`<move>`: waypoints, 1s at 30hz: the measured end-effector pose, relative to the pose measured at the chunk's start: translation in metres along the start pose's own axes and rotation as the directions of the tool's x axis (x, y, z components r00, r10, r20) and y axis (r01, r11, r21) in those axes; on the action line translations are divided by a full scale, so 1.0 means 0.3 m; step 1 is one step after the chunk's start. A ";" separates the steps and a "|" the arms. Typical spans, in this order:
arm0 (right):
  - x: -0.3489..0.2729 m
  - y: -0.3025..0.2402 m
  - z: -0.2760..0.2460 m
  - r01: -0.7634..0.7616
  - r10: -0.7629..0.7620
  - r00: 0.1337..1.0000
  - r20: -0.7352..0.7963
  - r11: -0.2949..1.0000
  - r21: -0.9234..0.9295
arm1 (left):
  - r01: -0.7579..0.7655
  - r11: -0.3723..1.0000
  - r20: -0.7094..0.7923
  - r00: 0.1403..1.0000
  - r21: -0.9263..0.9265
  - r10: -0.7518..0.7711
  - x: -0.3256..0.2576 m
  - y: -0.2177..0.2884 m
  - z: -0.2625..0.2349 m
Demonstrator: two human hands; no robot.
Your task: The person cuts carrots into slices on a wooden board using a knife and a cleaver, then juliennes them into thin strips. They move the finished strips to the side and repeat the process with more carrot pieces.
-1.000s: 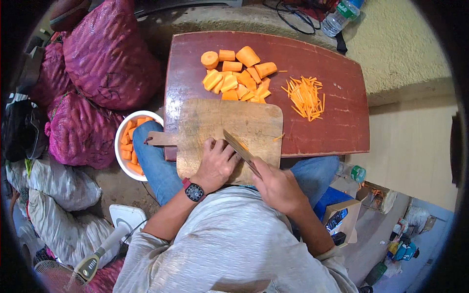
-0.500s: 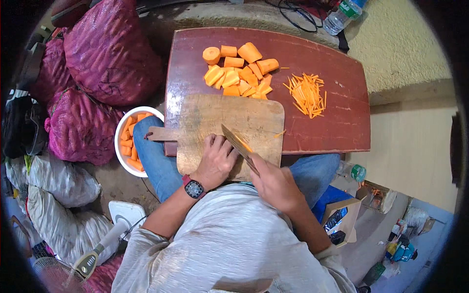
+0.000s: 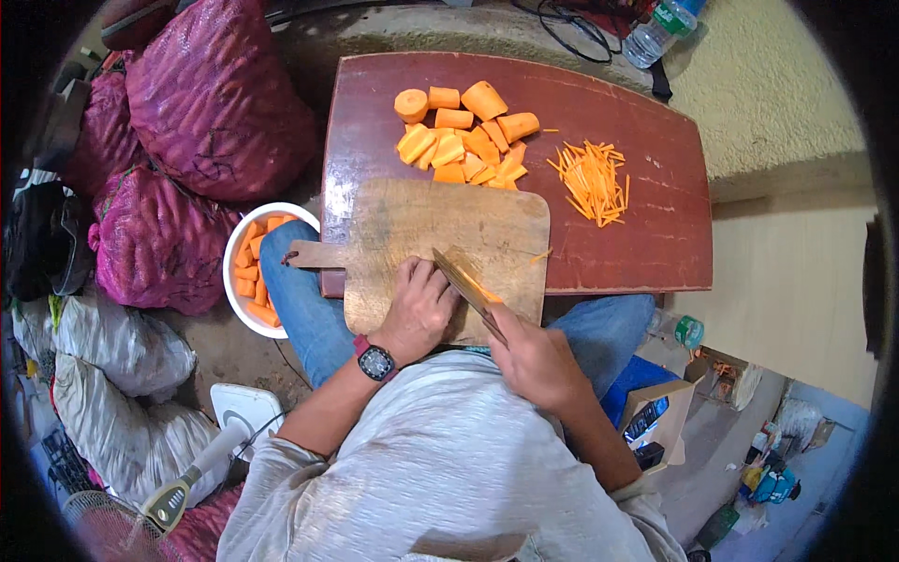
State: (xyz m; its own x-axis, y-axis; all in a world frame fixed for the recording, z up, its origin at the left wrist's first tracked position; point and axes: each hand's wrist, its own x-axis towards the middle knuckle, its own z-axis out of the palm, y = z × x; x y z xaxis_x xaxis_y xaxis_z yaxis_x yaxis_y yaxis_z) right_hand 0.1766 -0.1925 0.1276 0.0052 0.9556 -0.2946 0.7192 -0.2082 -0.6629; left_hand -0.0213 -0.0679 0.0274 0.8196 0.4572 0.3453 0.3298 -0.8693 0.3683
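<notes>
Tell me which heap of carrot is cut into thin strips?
The heap of thin carrot strips on the right of the red-brown table; the chunky carrot pieces lie left of it.

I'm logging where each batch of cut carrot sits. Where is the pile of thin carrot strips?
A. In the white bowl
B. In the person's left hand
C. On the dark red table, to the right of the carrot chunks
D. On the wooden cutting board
C: the thin carrot strips lie on the dark red table, right of the carrot chunks and beyond the wooden cutting board.
</notes>
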 end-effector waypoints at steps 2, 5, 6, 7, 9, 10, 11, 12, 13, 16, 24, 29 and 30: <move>0.045 -0.004 0.008 0.056 -0.057 0.998 -0.013 0.996 -0.064 | 0.013 1.000 -0.020 1.000 -0.010 -0.013 0.004 0.014 0.003; 0.020 -0.003 0.012 0.092 -0.094 0.994 -0.049 0.994 -0.055 | 0.019 1.000 -0.035 0.999 0.001 -0.019 -0.003 0.002 0.004; 0.017 -0.003 0.016 0.092 -0.095 0.994 -0.050 0.994 -0.054 | 0.013 1.000 -0.039 0.999 -0.006 -0.013 -0.003 0.010 0.007; 0.016 0.000 0.023 0.087 -0.090 0.994 -0.058 0.995 -0.053 | 0.007 1.000 -0.043 0.999 -0.014 -0.007 -0.002 0.013 0.006; 0.023 -0.009 0.021 0.078 -0.082 0.995 -0.065 0.995 -0.055 | 0.011 1.000 -0.033 0.999 -0.014 -0.012 -0.003 0.011 0.002; 0.053 -0.027 0.009 0.067 -0.069 0.997 -0.022 0.996 -0.052 | 0.014 1.000 -0.056 0.998 -0.013 -0.015 -0.001 0.010 0.002; 0.066 -0.037 0.002 0.057 -0.056 0.998 0.022 0.997 -0.050 | 0.018 1.000 -0.080 0.997 -0.013 -0.019 -0.001 0.013 0.003; 0.054 -0.031 0.006 0.067 -0.066 0.998 0.022 0.996 -0.050 | 0.008 1.000 -0.102 0.995 0.008 -0.007 -0.001 0.007 -0.001; 0.012 -0.019 0.011 0.055 -0.055 0.998 0.012 0.998 -0.036 | 0.014 1.000 -0.107 0.994 0.014 -0.013 -0.003 0.004 0.003; 0.020 -0.012 0.029 0.079 -0.080 0.996 -0.043 0.997 -0.015 | 0.011 1.000 -0.069 0.998 -0.028 -0.013 -0.006 0.011 0.007; -0.003 -0.032 0.023 0.064 -0.063 0.996 -0.060 0.998 0.006 | 0.002 1.000 -0.083 0.997 -0.010 -0.003 -0.018 0.007 0.010; 0.017 -0.034 0.029 0.094 -0.091 0.993 -0.070 0.995 0.029 | 0.000 0.999 -0.137 0.991 -0.039 -0.005 -0.019 0.001 0.008; 0.012 -0.028 0.034 0.093 -0.091 0.993 -0.068 0.995 0.028 | 0.004 0.998 -0.127 0.992 -0.065 -0.012 -0.016 0.014 0.004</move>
State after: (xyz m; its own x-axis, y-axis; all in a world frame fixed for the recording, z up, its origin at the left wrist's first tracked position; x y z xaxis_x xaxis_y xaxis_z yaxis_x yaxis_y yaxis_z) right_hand 0.1635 -0.1893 0.1253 -0.0127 0.9826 -0.1852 0.6966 -0.1242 -0.7066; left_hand -0.0233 -0.0738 0.0263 0.7492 0.4879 0.4479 0.3019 -0.8535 0.4248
